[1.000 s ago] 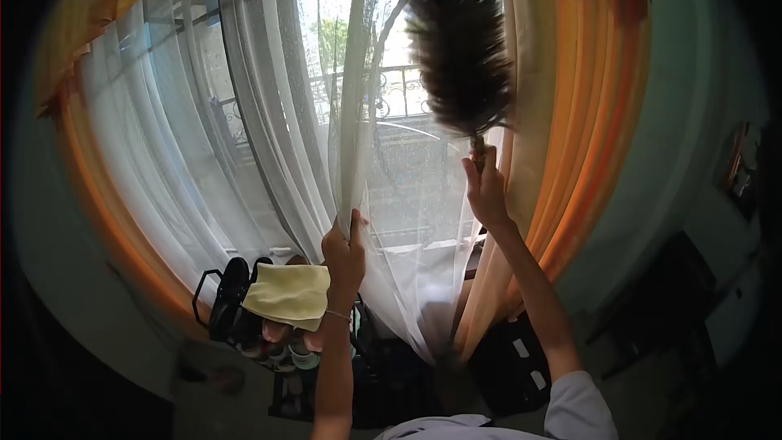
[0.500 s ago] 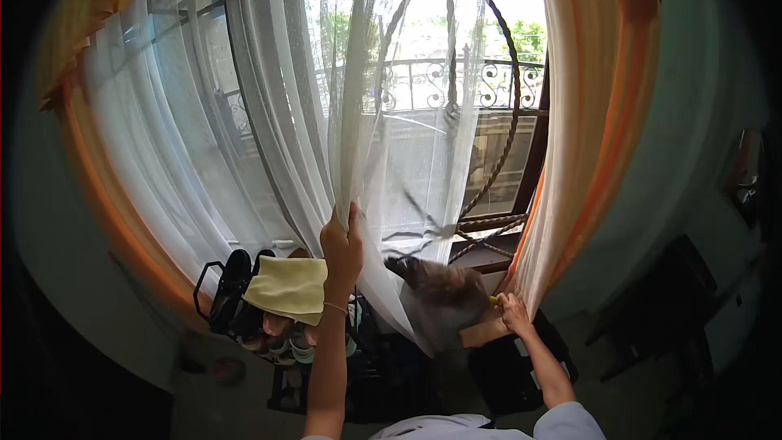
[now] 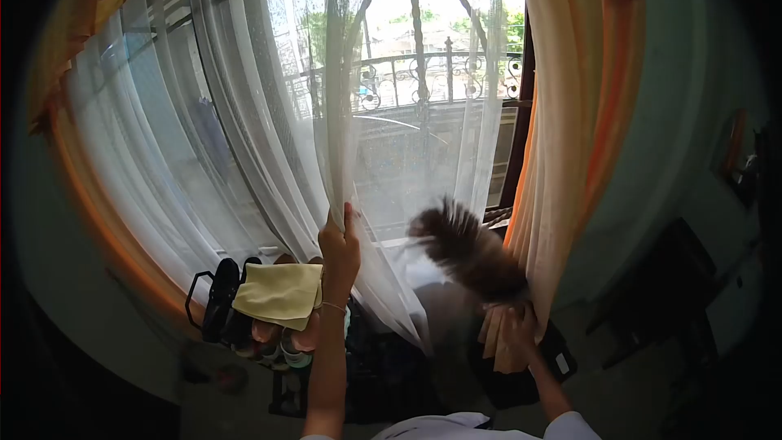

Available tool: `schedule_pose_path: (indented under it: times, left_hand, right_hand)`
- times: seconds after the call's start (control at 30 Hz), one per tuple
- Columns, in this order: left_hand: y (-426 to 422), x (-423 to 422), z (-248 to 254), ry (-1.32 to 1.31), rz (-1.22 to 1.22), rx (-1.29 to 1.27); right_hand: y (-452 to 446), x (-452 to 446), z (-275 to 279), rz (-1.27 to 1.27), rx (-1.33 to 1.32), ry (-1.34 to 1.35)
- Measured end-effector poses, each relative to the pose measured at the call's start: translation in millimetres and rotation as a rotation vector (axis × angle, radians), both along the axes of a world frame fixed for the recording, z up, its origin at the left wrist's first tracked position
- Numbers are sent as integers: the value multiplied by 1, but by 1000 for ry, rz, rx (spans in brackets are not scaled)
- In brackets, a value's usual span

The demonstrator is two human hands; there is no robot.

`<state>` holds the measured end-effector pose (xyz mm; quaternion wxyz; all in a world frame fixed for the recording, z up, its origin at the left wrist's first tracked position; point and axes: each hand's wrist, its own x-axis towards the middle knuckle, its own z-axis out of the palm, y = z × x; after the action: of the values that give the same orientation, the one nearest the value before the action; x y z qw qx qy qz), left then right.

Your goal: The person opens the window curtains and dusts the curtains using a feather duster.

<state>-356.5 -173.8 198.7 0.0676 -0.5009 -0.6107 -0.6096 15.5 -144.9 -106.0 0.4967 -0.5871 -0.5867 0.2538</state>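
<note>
A person's left hand (image 3: 339,257) gripped a sheer white curtain (image 3: 336,130). The right hand (image 3: 519,329), blurred, appeared closed around the base of a dark feather duster (image 3: 471,254), motion-smeared beside the orange curtain's (image 3: 562,163) lower end, apparently mid-sweep.

Likely a home: curtained window (image 3: 423,138), shoe rack (image 3: 285,342).

We see strong daylight pouring through the window (image 3: 448,16) above the left hand (image 3: 340,253) and right hand (image 3: 521,330), glaring white at its top. The sheer curtain (image 3: 336,114) glows softly. Motion blurs the duster (image 3: 471,253) and right hand; below both, we get deep shadow, with bowed, blackened edges beyond.
</note>
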Motion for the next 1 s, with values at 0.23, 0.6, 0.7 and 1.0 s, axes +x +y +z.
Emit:
schedule_pose_path:
  times: [0.23,0.6,0.7,1.0]
  left_hand:
    - [9,48,-9,12,-120,-22]
    - [-6,46,-103,154,47,-277]
    - [-18,53,-123,185,56,-422]
    - [29,86,-306,207,-195,-899]
  right_hand:
    - [46,-92,130,363,278,239]
    - [26,-63,-75,448,124,-251]
    - [-60,-7,-120,433,-232,-303]
    - [-85,36,-60,176,-31,-205]
